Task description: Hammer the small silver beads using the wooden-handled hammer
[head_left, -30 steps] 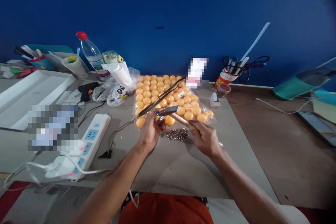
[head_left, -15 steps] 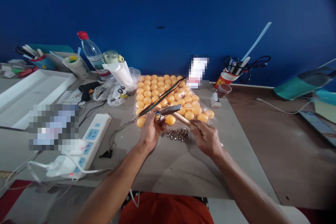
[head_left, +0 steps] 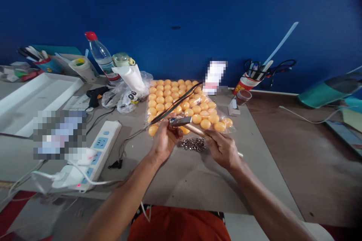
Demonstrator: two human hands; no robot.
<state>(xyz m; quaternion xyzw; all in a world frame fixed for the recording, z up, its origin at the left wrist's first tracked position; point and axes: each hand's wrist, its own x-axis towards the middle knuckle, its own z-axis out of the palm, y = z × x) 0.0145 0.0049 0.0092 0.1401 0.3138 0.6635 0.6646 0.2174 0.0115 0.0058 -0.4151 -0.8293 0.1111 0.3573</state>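
Note:
My right hand (head_left: 223, 148) is closed around the wooden handle of a hammer (head_left: 198, 130). The hammer's metal head reaches across to my left hand (head_left: 165, 139), whose fingers are closed on a small round shiny piece, mostly hidden now by the head and fingers. Whether the head touches that piece I cannot tell. Just below, between my hands, lies a pile of small shiny metal pieces (head_left: 194, 145) on the grey mat. Behind them several rows of orange balls (head_left: 166, 94) rest in a clear plastic bag, with a dark strap (head_left: 181, 99) across them.
A white power strip (head_left: 97, 154), a blurred-out device, a glue gun (head_left: 95, 96) and a white tray (head_left: 42, 79) are on the left. A red-capped bottle (head_left: 100, 56) stands behind. To the right are a pen cup (head_left: 246, 83), a small box (head_left: 233, 108) and a phone (head_left: 345, 135).
The hammer head has come down and left onto or close over the round piece in my left hand, covering it. The view has shifted slightly.

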